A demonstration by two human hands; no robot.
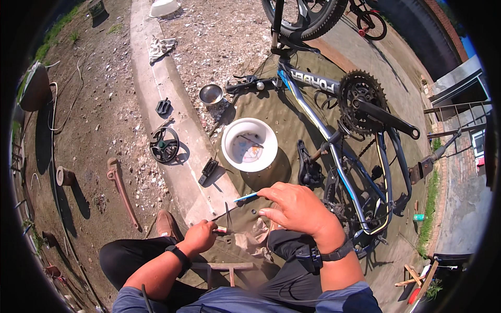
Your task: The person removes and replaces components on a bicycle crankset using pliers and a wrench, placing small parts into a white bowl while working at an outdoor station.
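Note:
My right hand point(291, 209) grips a slim blue-and-white stick-like tool point(246, 196), its tip pointing left over the concrete strip's corner. My left hand point(200, 236) is closed around a small object with a red-and-pale end point(221, 229); the fingers hide most of it. A thin dark metal tool point(228, 215) shows just beyond that hand. Ahead of both hands stands a white plastic basin point(229, 156) with a thin dark rod and small bits inside. To my right is an upside-down bicycle frame point(313, 117), with its toothed chainrings point(362, 101) and crank arm point(387, 117) facing up.
A bicycle pedal point(208, 171), another pedal point(163, 106) and a black spoked wheel point(164, 144) lie on the concrete strip point(184, 133). A pipe wrench point(123, 193) rests on dirt at left. Beyond the basin is a metal bowl point(211, 94). A crumpled cloth point(252, 240) lies between my legs.

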